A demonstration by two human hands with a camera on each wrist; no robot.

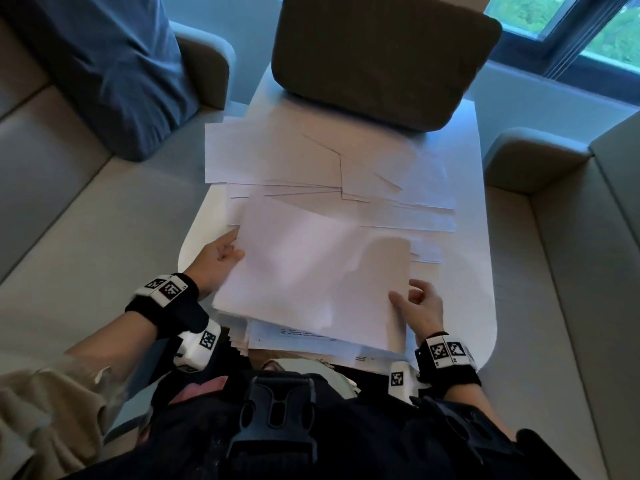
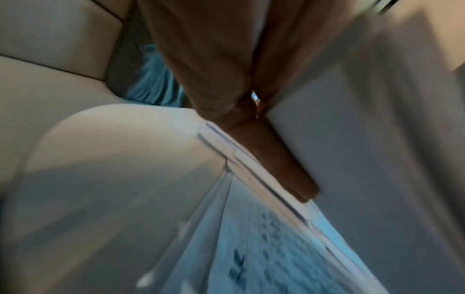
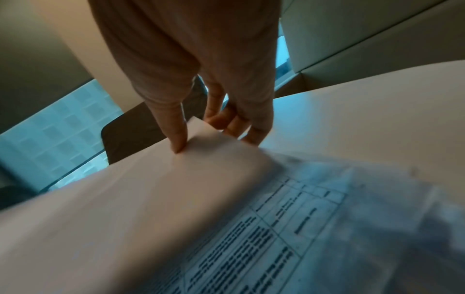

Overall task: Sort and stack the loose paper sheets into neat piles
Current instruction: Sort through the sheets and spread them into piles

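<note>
A white blank sheet point(image 1: 311, 268) is held just above the near end of the white table point(image 1: 478, 271). My left hand point(image 1: 221, 252) pinches its left edge, thumb on top. My right hand point(image 1: 415, 303) pinches its right edge; in the right wrist view the thumb point(image 3: 176, 137) presses the sheet point(image 3: 151, 189) from above with fingers curled under. Below lies a stack of printed sheets point(image 1: 311, 336) point(image 3: 302, 238) at the near edge. Several loose white sheets point(image 1: 311, 161) lie spread and overlapping across the middle of the table. The left wrist view is blurred; the hand point(image 2: 264, 149) grips paper edges point(image 2: 264, 171).
A dark brown chair back point(image 1: 381, 53) stands at the table's far end. Beige sofa seats point(image 1: 86, 209) flank the table, with a blue cushion point(image 1: 104, 64) at the left. A window point(image 1: 588, 26) is at the top right. A black buckle strap point(image 1: 273, 417) is at my waist.
</note>
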